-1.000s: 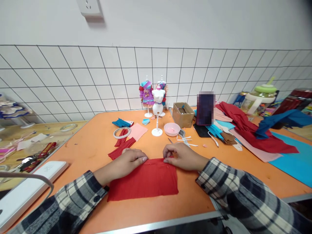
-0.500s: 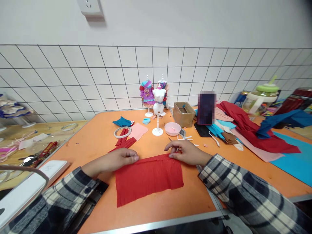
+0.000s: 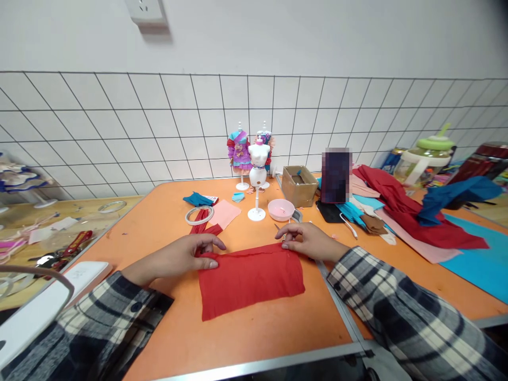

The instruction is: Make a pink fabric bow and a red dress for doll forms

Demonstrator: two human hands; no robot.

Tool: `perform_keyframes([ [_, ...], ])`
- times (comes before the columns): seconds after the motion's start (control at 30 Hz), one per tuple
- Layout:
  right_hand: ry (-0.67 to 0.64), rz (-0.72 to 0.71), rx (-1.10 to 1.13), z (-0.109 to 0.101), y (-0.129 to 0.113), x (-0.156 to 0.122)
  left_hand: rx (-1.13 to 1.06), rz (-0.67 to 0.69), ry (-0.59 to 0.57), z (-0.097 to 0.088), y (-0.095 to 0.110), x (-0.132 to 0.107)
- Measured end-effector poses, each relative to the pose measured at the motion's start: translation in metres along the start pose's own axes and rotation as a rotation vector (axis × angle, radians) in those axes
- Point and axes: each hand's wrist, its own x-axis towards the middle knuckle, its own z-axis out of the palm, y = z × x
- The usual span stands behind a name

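A red rectangular cloth [image 3: 252, 278] lies flat on the orange table [image 3: 166, 227] in front of me. My left hand [image 3: 190, 254] pinches the cloth's far left corner, fingers closed on the edge. My right hand [image 3: 307, 241] pinches the far right corner in the same way. Both sleeves are dark plaid. Just beyond my left hand lie folded red strips [image 3: 204, 225] and a roll of tape [image 3: 197, 215].
Behind the cloth stand a white mini mannequin [image 3: 257, 177], a dressed mannequin [image 3: 239, 154], a pink dish [image 3: 280, 209], a cardboard box [image 3: 298, 186] and a dark phone [image 3: 335, 175]. Red, blue and pink fabric [image 3: 416, 217] piles up at right. A white device [image 3: 47, 304] sits at left.
Both hands have slid the red cloth away from me and slightly to the right, still gripping its far corners. The cloth now lies a little skewed.
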Motion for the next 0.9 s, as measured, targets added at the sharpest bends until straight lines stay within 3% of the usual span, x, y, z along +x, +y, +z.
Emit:
perform_keyframes([
  [0.3, 0.007, 0.031, 0.019, -0.002, 0.011, 0.002, -0.190, 0.044, 0.080, 0.004, -0.007, 0.003],
  [0.5, -0.023, 0.047, 0.003, -0.003, 0.019, 0.004, 0.040, -0.018, 0.112, 0.021, -0.018, 0.011],
  [0.63, -0.062, 0.096, -0.069, -0.005, 0.025, 0.004, 0.327, 0.111, 0.224, 0.019, -0.024, 0.011],
  [0.77, -0.076, 0.110, -0.109, -0.006, 0.029, 0.005, 0.602, 0.221, 0.241, 0.015, -0.026, 0.010],
  [0.9, -0.047, 0.063, -0.253, -0.005, 0.028, 0.006, 0.733, 0.353, 0.258, 0.014, -0.023, 0.011],
])
